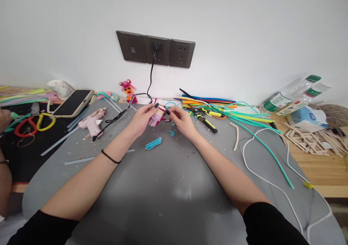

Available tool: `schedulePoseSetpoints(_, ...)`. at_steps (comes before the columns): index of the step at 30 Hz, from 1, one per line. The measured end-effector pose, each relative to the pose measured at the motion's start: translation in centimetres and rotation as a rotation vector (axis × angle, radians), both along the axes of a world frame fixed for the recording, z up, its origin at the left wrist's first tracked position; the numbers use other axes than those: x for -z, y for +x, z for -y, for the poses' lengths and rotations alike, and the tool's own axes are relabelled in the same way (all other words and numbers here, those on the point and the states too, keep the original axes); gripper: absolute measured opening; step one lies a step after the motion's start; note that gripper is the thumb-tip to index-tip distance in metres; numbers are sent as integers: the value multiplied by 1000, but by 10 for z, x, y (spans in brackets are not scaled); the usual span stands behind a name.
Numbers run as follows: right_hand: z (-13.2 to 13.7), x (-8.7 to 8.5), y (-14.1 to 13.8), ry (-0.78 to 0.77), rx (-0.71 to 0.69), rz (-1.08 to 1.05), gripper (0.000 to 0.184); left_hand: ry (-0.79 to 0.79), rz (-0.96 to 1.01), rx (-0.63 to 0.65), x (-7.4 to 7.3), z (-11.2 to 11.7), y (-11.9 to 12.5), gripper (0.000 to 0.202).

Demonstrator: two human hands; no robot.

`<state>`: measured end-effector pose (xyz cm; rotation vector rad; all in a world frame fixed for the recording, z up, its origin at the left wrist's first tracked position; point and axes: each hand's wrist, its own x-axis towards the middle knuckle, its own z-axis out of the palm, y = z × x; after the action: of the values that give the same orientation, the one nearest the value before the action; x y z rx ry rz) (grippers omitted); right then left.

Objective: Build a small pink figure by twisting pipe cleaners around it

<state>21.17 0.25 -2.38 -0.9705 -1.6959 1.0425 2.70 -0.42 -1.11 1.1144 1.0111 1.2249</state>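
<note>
My left hand [141, 120] is closed around a small pink and cream pipe-cleaner figure [157, 116], held above the grey mat. At the figure's right side, the thumb and fingers of my right hand [181, 121] are pinched together; what lies between them is too small to make out. Below the hands a folded bundle of blue pipe cleaner [153, 143] rests on the mat, with a small blue coil [172, 133] to its right. A pink and orange pipe-cleaner figure [127, 90] stands against the wall.
A pink glue gun [91, 123] lies left, glue sticks [81, 160] nearby. Wire strippers [205, 120] and coloured pipe cleaners [244, 115] lie right. A white cable [261, 179] loops along the right side. Bottles [289, 96] stand behind wooden sticks [307, 140]. Another person's arm [4, 179] shows far left.
</note>
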Motion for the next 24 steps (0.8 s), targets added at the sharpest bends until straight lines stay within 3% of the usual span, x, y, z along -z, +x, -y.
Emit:
schedulePoseSetpoints(6,-3,3,1,27,11,-24,31,-61,83,4,0,-1,0,51)
schedulePoseSetpoints(24,-2,1,0,25,-51,-137,24,-171,263,161,-2,-1,-5,26)
